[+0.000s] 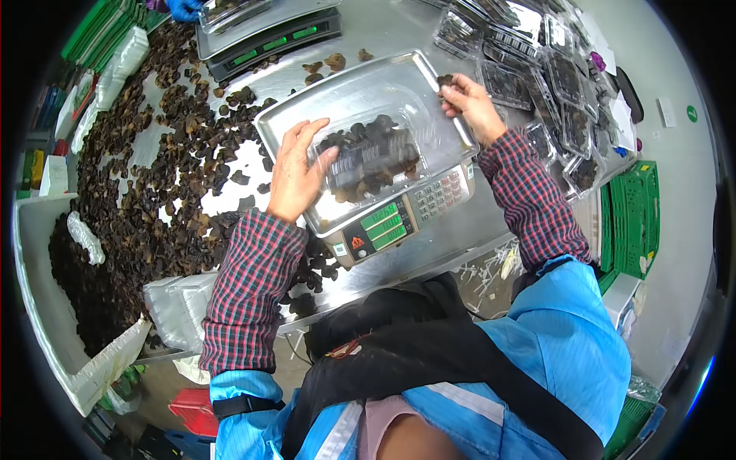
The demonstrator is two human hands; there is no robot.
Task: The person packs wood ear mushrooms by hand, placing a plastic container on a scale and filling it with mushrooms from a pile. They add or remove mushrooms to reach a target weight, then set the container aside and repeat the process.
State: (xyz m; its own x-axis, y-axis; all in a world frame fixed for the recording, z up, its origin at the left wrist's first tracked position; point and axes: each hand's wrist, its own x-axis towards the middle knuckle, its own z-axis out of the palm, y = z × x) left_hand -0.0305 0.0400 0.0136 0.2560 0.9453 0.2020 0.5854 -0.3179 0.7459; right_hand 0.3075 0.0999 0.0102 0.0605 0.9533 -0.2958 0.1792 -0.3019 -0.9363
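A digital scale (445, 192) with lit green displays carries a metal tray (287, 115). On the tray lies a clear plastic box (372, 157) with dark brown, mushroom-like pieces in it, slightly blurred. My left hand (297, 170) is at the box's left side, fingers apart, with nothing in its grasp. Over the tray's right edge, my right hand (471, 103) pinches a small dark piece (445, 80) between thumb and fingers.
Loose dark pieces (184, 153) spread over the metal table at left. Filled clear boxes (567, 84) are piled at the upper right. Another scale (268, 46) stands at the top, near a blue-gloved hand (184, 9) of another person. Empty clear boxes (180, 307) are stacked lower left.
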